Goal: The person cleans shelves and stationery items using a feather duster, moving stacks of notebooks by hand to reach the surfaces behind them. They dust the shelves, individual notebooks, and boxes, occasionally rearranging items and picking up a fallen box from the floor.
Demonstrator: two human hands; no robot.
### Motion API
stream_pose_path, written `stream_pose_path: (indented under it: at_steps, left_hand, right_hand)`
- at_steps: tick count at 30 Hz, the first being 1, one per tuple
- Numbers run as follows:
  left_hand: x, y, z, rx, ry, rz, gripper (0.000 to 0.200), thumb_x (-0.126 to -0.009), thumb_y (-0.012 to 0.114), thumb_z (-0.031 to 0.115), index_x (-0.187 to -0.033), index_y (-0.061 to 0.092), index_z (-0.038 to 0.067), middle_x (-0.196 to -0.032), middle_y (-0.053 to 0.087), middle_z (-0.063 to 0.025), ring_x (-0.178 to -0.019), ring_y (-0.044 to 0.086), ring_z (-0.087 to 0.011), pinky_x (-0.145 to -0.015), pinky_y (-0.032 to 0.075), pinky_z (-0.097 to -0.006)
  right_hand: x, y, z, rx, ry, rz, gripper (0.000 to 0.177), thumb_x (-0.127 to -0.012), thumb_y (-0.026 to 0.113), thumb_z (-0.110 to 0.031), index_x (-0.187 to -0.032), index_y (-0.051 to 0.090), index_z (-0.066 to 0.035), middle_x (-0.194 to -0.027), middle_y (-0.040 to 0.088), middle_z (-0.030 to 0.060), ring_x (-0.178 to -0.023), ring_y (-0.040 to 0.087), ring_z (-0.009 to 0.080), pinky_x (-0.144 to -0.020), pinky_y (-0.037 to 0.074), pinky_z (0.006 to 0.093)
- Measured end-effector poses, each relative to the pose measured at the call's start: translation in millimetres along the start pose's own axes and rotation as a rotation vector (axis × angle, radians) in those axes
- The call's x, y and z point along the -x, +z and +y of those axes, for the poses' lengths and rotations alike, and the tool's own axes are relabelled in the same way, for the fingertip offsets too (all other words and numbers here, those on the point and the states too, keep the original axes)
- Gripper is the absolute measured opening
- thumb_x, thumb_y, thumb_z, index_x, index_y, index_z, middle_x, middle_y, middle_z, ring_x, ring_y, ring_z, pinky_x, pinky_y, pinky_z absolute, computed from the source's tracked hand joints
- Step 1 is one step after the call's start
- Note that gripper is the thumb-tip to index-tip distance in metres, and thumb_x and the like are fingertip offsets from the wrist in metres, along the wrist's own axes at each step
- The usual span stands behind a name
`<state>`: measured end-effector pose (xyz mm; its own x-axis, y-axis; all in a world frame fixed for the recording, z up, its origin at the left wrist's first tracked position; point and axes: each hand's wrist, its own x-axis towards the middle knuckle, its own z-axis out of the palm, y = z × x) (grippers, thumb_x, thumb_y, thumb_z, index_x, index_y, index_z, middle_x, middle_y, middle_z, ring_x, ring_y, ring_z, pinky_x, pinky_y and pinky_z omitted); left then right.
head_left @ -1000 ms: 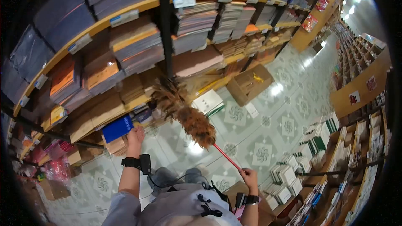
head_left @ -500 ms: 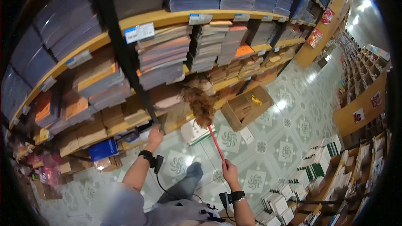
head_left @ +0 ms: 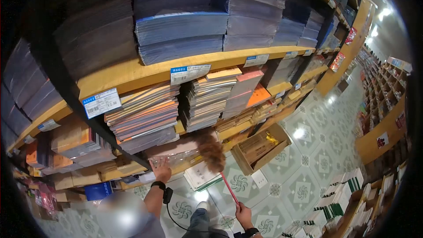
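My right hand [head_left: 243, 216] is closed around the thin pinkish-red handle of a feather duster [head_left: 211, 153]. The duster's brown fluffy head reaches the front of a low shelf, beside a plastic-wrapped pink package [head_left: 178, 146]. My left hand [head_left: 162, 170] rests with fingers spread at the foot of the black shelf post [head_left: 94, 125], by the package's left end. A stack of white books or pads [head_left: 202, 176] lies on the floor under the duster head.
Stacks of notebooks [head_left: 143, 113] and blue-wrapped packs [head_left: 183, 28] fill the shelves above. An open cardboard box [head_left: 261, 148] with something yellow inside stands on the tiled floor [head_left: 291, 180]. At the right, white and green books [head_left: 328, 207] stand along another shelf.
My view has come closer to the shelves, which look larger. My left hand's fingers have spread at the post. The duster stays in my right hand, its head still at the low shelf.
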<state>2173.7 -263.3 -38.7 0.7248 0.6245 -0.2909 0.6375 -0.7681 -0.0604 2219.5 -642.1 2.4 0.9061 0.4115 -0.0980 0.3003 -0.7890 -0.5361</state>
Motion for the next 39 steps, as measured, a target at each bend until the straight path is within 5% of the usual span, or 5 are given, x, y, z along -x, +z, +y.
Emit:
stream_pose_path:
  at_steps: [23, 26, 31, 32, 39]
  left_hand:
    - [12, -8, 48, 0.322, 0.034, 0.057, 0.059, -0.073, 0.046, 0.044, -0.126, 0.025, 0.028, -0.134, 0.013, -0.0041, -0.123, 0.008, -0.0260, -0.089, 0.010, -0.0633]
    - [-43, 118, 28, 1.257, 0.110, 0.167, 0.065, -0.069, 0.053, 0.039, -0.124, 0.029, 0.015, -0.128, 0.027, -0.0134, -0.111, 0.034, -0.0314, -0.087, 0.034, -0.0420]
    - [59, 40, 37, 0.809, 0.005, -0.083, 0.048, -0.072, 0.049, 0.035, -0.112, 0.044, 0.007, -0.106, 0.048, -0.0213, -0.096, 0.045, -0.0347, -0.080, 0.037, -0.0367]
    - [69, 54, 41, 0.846, 0.220, 0.361, 0.047, -0.075, 0.046, 0.037, -0.113, 0.043, 0.008, -0.112, 0.045, -0.0192, -0.100, 0.044, -0.0322, -0.083, 0.036, -0.0370]
    - [168, 8, 51, 0.995, 0.067, 0.705, 0.030, -0.070, 0.050, 0.023, -0.095, 0.056, 0.008, -0.088, 0.059, -0.0096, -0.078, 0.054, -0.0316, -0.067, 0.044, -0.0361]
  right_hand:
    - [-8, -39, -6, -0.076, -0.144, -0.129, 0.025, -0.075, 0.051, -0.030, -0.071, 0.057, -0.006, -0.050, 0.050, 0.0145, -0.049, 0.052, 0.0320, -0.045, 0.040, 0.0391]
    - [-8, -75, 27, 0.127, -0.132, -0.183, 0.030, -0.076, 0.046, -0.036, -0.070, 0.057, -0.009, -0.053, 0.052, 0.0142, -0.053, 0.054, 0.0317, -0.049, 0.043, 0.0402]
    - [15, -147, 83, 0.177, -0.252, -0.079, 0.032, -0.074, 0.054, -0.034, -0.064, 0.053, -0.004, -0.056, 0.053, 0.0119, -0.047, 0.049, 0.0260, -0.044, 0.037, 0.0340]
    - [14, -160, 93, 0.196, -0.271, -0.061, 0.033, -0.071, 0.055, -0.037, -0.065, 0.054, -0.004, -0.057, 0.052, 0.0149, -0.051, 0.050, 0.0308, -0.047, 0.038, 0.0379]
    - [23, -207, 140, 0.135, -0.456, 0.165, 0.027, -0.069, 0.057, -0.031, -0.061, 0.052, -0.006, -0.059, 0.052, 0.0164, -0.056, 0.050, 0.0353, -0.051, 0.040, 0.0398]
